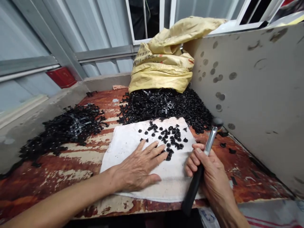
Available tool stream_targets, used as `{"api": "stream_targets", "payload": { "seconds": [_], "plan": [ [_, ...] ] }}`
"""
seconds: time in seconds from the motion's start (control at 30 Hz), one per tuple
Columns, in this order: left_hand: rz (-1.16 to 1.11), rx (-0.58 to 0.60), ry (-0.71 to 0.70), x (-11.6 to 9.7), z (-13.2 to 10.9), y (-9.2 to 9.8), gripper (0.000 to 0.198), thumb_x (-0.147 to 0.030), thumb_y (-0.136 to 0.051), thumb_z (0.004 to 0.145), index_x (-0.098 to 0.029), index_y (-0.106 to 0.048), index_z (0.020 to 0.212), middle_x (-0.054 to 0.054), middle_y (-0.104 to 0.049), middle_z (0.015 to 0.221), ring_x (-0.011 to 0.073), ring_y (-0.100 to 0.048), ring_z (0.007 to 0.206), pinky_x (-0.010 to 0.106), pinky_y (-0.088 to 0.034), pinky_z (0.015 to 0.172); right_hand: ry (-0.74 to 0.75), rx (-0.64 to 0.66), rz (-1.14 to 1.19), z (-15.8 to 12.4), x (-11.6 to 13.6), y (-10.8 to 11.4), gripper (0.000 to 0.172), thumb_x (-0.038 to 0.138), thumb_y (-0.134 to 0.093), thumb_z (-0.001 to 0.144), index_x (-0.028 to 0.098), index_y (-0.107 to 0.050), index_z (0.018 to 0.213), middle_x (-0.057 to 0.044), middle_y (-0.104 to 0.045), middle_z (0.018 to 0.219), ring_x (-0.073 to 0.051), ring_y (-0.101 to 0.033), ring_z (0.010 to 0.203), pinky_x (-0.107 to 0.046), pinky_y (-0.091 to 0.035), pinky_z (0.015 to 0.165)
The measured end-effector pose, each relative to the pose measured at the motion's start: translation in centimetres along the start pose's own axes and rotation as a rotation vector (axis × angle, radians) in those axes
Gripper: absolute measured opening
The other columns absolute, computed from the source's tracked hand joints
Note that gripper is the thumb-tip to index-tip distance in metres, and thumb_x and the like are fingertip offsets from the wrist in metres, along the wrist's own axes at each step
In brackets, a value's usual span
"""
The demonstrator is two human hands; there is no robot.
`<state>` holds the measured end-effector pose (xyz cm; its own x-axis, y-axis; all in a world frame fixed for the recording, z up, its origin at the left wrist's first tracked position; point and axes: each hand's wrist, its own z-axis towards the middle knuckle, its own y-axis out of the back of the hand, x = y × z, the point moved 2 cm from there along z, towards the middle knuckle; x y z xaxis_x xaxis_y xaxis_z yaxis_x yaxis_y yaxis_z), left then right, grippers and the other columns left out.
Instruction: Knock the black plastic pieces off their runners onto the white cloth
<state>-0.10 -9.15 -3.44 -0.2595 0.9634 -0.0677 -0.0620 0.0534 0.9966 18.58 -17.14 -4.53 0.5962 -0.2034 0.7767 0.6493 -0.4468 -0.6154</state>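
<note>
My left hand (142, 167) lies flat with fingers spread on a white cloth (128, 139), its fingertips reaching the near side of a scatter of small black round-headed plastic pieces (174, 137). My right hand (209, 167) is wrapped round a hammer (210, 139) with a black grip, a shiny metal shaft and a dark round head pointing up and away. The hammer is held over the right side of the cloth, apart from the black pieces. Some of the pieces near my left fingers are partly hidden.
Behind the cloth, a large heap of black plastic parts (163, 104) spills from a yellow woven sack (163, 69). Another black pile (71, 126) lies at left on the worn red-brown tabletop (78, 161). A spotted pale board (251, 95) stands along the right side.
</note>
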Motion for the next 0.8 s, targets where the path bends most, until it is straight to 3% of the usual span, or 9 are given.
{"api": "stream_targets", "payload": {
  "seconds": [0.17, 0.3, 0.4, 0.57, 0.7, 0.8],
  "plan": [
    [0.081, 0.017, 0.192, 2.3, -6.0, -0.1, 0.058, -0.041, -0.037, 0.096, -0.023, -0.029, 0.150, 0.012, -0.034, 0.154, 0.0324, -0.021, 0.145, 0.062, -0.017, 0.113, -0.050, -0.013, 0.021, 0.0, 0.0, 0.4, 0.031, 0.032, -0.083, 0.066, 0.023, -0.060, 0.084, 0.010, -0.046, 0.051, -0.007, -0.042, 0.041, -0.018, -0.041, 0.035],
    [0.089, -0.089, 0.282, 2.6, -8.9, 0.0, 0.054, -0.039, -0.034, 0.096, -0.023, -0.033, 0.148, 0.013, -0.036, 0.153, 0.0318, -0.021, 0.145, 0.060, -0.018, 0.114, -0.071, -0.030, 0.016, -0.1, 0.1, 0.4, 0.032, 0.031, -0.085, 0.063, 0.022, -0.061, 0.083, 0.010, -0.046, 0.051, -0.007, -0.042, 0.042, -0.017, -0.042, 0.034],
    [0.043, -0.149, 0.282, 1.8, -8.1, 0.1, 0.055, -0.039, -0.037, 0.095, -0.022, -0.034, 0.147, 0.014, -0.037, 0.152, 0.0329, -0.022, 0.144, 0.059, -0.021, 0.113, -0.076, -0.044, 0.009, 0.0, 0.1, 0.3, 0.033, 0.030, -0.086, 0.061, 0.022, -0.062, 0.083, 0.010, -0.045, 0.050, -0.007, -0.041, 0.041, -0.017, -0.041, 0.034],
    [-0.006, -0.125, 0.181, 0.5, -5.5, -0.6, 0.055, -0.046, -0.039, 0.093, -0.021, -0.041, 0.142, 0.016, -0.041, 0.149, 0.0350, -0.022, 0.143, 0.063, -0.021, 0.111, -0.055, -0.041, -0.026, 0.0, 0.1, 0.2, 0.035, 0.030, -0.087, 0.059, 0.022, -0.061, 0.081, 0.010, -0.045, 0.049, -0.006, -0.040, 0.041, -0.016, -0.039, 0.034],
    [0.023, -0.169, 0.193, 0.3, -6.5, -0.9, 0.047, -0.042, -0.041, 0.092, -0.019, -0.052, 0.132, 0.016, -0.053, 0.137, 0.0356, -0.033, 0.136, 0.063, -0.022, 0.110, -0.058, -0.031, -0.024, 0.0, 0.0, 0.3, 0.035, 0.031, -0.087, 0.059, 0.022, -0.062, 0.082, 0.010, -0.045, 0.049, -0.007, -0.040, 0.041, -0.016, -0.040, 0.034],
    [0.021, -0.248, 0.212, 0.5, -7.1, -0.2, 0.039, -0.033, -0.039, 0.093, -0.016, -0.057, 0.124, 0.016, -0.058, 0.125, 0.0330, -0.041, 0.127, 0.058, -0.028, 0.107, -0.070, -0.037, -0.007, 0.0, 0.0, 0.3, 0.033, 0.031, -0.086, 0.061, 0.022, -0.062, 0.082, 0.009, -0.045, 0.050, -0.007, -0.040, 0.041, -0.017, -0.041, 0.034]
  ]
}}
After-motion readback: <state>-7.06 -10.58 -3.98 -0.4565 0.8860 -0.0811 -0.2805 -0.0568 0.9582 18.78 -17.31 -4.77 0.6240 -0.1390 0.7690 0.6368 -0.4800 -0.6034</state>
